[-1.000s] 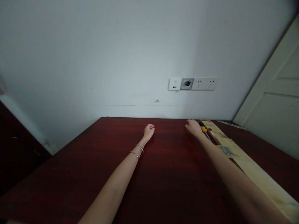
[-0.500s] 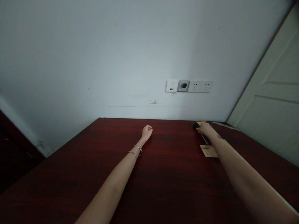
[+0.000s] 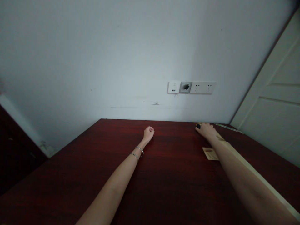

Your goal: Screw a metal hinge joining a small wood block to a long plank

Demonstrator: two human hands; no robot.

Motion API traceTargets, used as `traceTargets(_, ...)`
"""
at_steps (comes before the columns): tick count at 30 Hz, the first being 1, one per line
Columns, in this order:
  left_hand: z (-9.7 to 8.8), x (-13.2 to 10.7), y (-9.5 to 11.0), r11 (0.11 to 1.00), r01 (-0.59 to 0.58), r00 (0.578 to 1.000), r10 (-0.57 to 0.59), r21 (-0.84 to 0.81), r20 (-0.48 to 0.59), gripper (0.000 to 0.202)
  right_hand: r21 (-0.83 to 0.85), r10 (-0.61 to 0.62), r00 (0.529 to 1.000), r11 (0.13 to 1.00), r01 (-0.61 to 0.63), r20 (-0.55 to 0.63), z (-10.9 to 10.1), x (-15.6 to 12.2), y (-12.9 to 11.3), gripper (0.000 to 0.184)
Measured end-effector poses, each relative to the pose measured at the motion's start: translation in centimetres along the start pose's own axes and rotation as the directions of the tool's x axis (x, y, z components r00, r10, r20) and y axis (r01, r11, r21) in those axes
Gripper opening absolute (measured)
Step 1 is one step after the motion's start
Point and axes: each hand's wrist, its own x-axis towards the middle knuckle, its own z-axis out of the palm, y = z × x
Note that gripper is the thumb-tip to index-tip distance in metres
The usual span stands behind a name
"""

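The black screwdriver handle [image 3: 198,126] pokes out of the right hand [image 3: 205,129], which curls narrowly around it at about one o'clock on the dark red table [image 3: 70,165]. The left hand [image 3: 148,134] sits in a closed fist at twelve o'clock, with two bangles [image 3: 138,152] on its wrist, and a pale wooden board [image 3: 210,153] lies beneath the right forearm [image 3: 241,175].

A person's left hand [image 3: 148,135] rests near the far edge of the table [image 3: 164,187], the right hand [image 3: 205,130] nearer its far right corner beside a screwdriver [image 3: 198,126], with a wooden board [image 3: 210,153] under the right forearm. Wall sockets [image 3: 202,87] sit behind the table, a door [image 3: 269,109] to its right.
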Motion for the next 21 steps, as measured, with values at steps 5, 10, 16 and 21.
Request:
traceTargets(5,-0.1,-0.2,0.2,0.996,-0.039,0.999,0.039,0.078,-0.002,0.015,0.045,-0.076,0.996,0.996,0.078,-0.039,1.5,-1.8,-5.4,0.056)
traceTargets(10,-0.2,-0.5,0.3,0.970,-0.064,0.998,0.069,0.234,-0.012,0.018,0.122,-0.193,0.980,0.975,0.185,0.057,4.0,-4.3,-11.3,0.057)
traceTargets(16,0.3,-1.6,0.8,0.894,-0.107,0.993,0.079,0.436,0.082,0.034,0.161,-0.151,0.985,0.977,0.137,0.082,5.7,-6.6,-15.0,0.054)
traceTargets(21,0.6,-2.2,0.9,0.832,-0.173,0.978,0.083,0.527,0.189,0.035,0.173,-0.168,0.983,0.973,0.154,0.072,5.8,-7.1,-14.4,0.052)
